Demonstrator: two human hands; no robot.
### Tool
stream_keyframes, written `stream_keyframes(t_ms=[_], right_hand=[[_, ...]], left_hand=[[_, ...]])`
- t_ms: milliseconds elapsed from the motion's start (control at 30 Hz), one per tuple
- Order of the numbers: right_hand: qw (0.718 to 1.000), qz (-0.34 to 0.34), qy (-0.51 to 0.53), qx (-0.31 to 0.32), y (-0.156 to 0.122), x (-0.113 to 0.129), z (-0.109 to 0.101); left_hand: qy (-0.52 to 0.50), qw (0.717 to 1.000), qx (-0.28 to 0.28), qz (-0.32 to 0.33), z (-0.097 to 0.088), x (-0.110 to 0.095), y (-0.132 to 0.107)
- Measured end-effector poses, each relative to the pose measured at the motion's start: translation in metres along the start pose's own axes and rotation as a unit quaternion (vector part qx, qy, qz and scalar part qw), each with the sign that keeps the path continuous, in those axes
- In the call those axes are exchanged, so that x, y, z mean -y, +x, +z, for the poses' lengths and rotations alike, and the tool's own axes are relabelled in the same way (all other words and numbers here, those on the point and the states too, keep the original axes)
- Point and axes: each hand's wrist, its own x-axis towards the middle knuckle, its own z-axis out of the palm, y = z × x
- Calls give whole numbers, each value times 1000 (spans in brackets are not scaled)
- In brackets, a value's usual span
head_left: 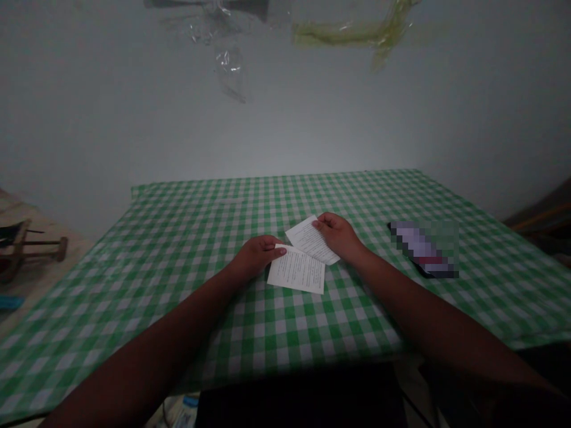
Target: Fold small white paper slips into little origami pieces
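The left hand [255,258] pinches the near paper [297,272], the right hand [336,233] the far paper [308,238] — thumbs pressed to fingers. The papers overlap — a phone [419,246] lies on the cloth [187,232].

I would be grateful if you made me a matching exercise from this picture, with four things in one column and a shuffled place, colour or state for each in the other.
Column one
1. Tablecloth
2. Yellowish strip
3. Left hand
4. Pixelated phone-like object

Column two
A. Gripping the printed paper nearer the camera
B. Lying to the right of the right hand
C. Green and white checks
D. Stuck up on the wall

Right pairs: 1-C, 2-D, 3-A, 4-B
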Motion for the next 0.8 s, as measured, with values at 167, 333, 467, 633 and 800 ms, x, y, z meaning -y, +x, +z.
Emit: stream_keyframes(t_ms=[167,333,467,633,800], right_hand=[[1000,3,-13,-10,2,-3,0],[999,6,-26,-40,10,-9,-7],[996,3,-36,-75,18,-15,-16],[991,-4,-54,-124,27,-24,-26],[982,-4,-74,-176,34,-33,-34]], left_hand=[[4,1000,-6,-1,-1,0,1],[-24,1000,-1,-13,-2,1,1],[-41,999,-13,-17,-4,-3,-1],[-48,998,-31,-19,-10,-7,0],[-55,998,-41,-18,-18,-9,1]])
